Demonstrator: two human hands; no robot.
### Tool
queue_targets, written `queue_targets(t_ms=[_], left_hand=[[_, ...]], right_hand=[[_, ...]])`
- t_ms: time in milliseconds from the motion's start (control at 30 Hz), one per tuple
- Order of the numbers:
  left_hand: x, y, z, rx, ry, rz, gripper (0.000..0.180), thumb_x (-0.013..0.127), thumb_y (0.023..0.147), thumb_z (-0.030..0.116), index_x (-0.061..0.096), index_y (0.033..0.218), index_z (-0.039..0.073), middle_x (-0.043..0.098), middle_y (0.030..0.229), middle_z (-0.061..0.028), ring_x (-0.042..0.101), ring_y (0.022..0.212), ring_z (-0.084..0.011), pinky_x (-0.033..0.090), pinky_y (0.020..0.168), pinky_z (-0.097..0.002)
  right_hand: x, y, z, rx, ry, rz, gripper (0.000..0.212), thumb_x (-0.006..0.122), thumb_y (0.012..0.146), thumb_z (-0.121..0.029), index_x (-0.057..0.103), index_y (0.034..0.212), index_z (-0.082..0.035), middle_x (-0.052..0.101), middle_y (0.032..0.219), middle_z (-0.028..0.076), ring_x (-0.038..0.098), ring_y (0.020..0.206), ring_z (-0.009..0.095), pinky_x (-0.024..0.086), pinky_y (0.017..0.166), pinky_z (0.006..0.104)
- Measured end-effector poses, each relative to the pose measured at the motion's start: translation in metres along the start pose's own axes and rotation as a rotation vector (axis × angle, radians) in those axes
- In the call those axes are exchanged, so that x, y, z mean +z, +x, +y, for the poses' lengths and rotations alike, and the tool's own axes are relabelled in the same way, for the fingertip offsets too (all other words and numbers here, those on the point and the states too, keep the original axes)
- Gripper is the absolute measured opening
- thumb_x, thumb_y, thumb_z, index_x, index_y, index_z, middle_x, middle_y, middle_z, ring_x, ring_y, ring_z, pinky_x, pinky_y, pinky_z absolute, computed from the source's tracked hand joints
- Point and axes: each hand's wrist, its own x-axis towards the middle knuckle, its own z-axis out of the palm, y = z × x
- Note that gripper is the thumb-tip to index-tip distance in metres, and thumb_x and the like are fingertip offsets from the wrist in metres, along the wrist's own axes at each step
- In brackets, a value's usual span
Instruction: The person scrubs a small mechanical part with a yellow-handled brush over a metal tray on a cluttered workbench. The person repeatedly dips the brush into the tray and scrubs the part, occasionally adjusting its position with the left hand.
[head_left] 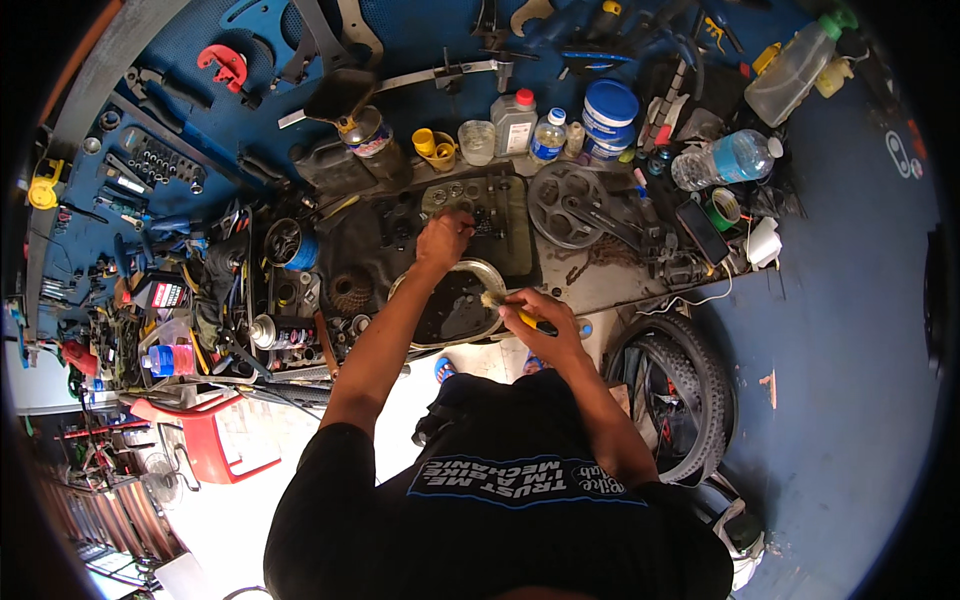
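Note:
My right hand (552,335) is closed round the yellow and black handle of a small brush. The brush's pale bristles (490,299) point left over the right rim of a round, light-rimmed basin (488,269) that holds dark liquid. Beyond the basin, my left hand (442,240) reaches over a dirty greenish tray (516,252), its fingers drawn together among small dark metal parts (487,222). Whatever those fingertips hold, if anything, is too small to make out. My left forearm passes over the basin's left side and hides part of it.
A crankset (562,205) lies right of the tray; a cassette (350,288) sits left of the basin. Bottles and a blue tub (610,112) line the back. A phone (703,232) rests at the right. Tires (690,385) stand below the bench's right edge.

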Motion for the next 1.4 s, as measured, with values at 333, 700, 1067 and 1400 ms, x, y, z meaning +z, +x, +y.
queue_targets(t_ms=[333,700,1067,1400], left_hand=[[-0.065,-0.087,-0.014,0.124,0.083,-0.052,0.027,0.079,0.098,0.019,0.08,0.124,0.01,0.079,0.114,-0.0153,0.077,0.105,-0.0382,0.061,0.091,-0.0493],[-0.052,-0.205,-0.071,0.506,0.514,-0.245,0.063,0.063,0.107,0.058,0.065,0.153,0.014,0.063,0.154,-0.0186,0.056,0.148,-0.0351,0.038,0.128,-0.0577],[-0.037,-0.2,-0.055,0.619,0.412,-0.209,0.06,0.074,0.103,0.041,0.064,0.152,0.008,0.058,0.155,-0.0175,0.06,0.138,-0.036,0.045,0.119,-0.0517],[-0.037,-0.21,-0.06,0.617,0.527,-0.198,0.036,0.073,0.099,0.031,0.075,0.126,0.007,0.071,0.125,-0.0115,0.066,0.12,-0.0296,0.05,0.104,-0.0444]], right_hand=[[0.003,0.004,-0.002,-0.025,-0.019,-0.04,0.027,0.082,0.102,-0.028,0.076,0.117,-0.006,0.081,0.091,0.009,0.076,0.085,0.014,0.057,0.079,0.0319],[0.022,0.019,-0.012,-0.187,0.021,-0.112,0.023,0.081,0.104,-0.02,0.074,0.116,-0.002,0.078,0.087,0.01,0.074,0.08,0.013,0.056,0.075,0.0297],[0.026,0.021,-0.011,-0.211,-0.014,-0.109,0.024,0.082,0.103,-0.021,0.075,0.116,-0.002,0.078,0.088,0.011,0.073,0.08,0.013,0.055,0.074,0.0304],[0.021,0.011,-0.005,-0.183,-0.003,-0.091,0.024,0.082,0.102,-0.023,0.075,0.116,-0.004,0.08,0.091,0.011,0.077,0.083,0.015,0.057,0.075,0.0311]])
